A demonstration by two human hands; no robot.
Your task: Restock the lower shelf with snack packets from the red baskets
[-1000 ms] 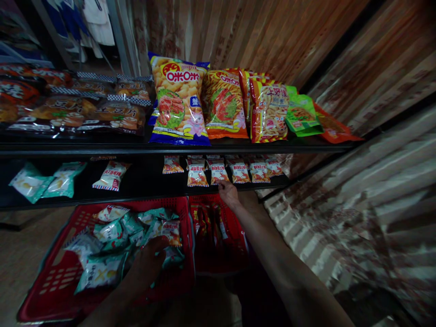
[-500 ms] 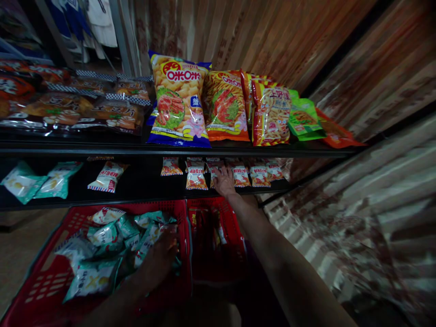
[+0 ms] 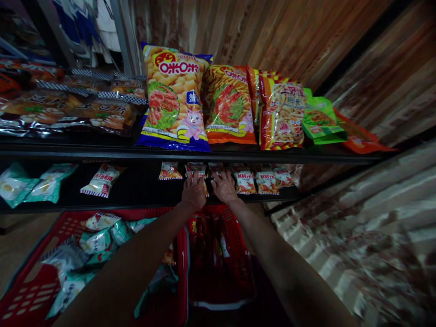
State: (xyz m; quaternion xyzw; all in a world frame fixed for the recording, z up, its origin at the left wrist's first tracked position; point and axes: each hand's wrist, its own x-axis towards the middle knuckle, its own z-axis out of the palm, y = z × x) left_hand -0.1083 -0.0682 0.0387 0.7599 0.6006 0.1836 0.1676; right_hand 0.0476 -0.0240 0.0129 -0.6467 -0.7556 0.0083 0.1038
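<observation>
On the lower shelf, my left hand (image 3: 194, 191) lies over a small white-and-orange snack packet (image 3: 196, 168), fingers stretched forward and largely covering it. Beside it, my right hand (image 3: 224, 185) rests with fingers apart on another such packet, mostly hidden under the hand; part of a packet (image 3: 215, 167) shows behind its fingertips. Similar packets stand to the right, the nearest a small packet (image 3: 244, 180) by my right fingers. A single packet (image 3: 170, 170) lies left of my left hand.
Below the shelf (image 3: 143, 188), a red basket (image 3: 37, 286) holds several teal and white packets. A second red basket (image 3: 221, 295) holds long, dark-looking packs. Big snack bags (image 3: 173, 100) line the upper shelf, whose edge (image 3: 163, 156) hangs above my hands. Corrugated wall (image 3: 368, 218) stands right.
My left hand has moved from the left basket up and right to the lower shelf, onto a packet. My right hand stays at its packet. The view has shifted slightly.
</observation>
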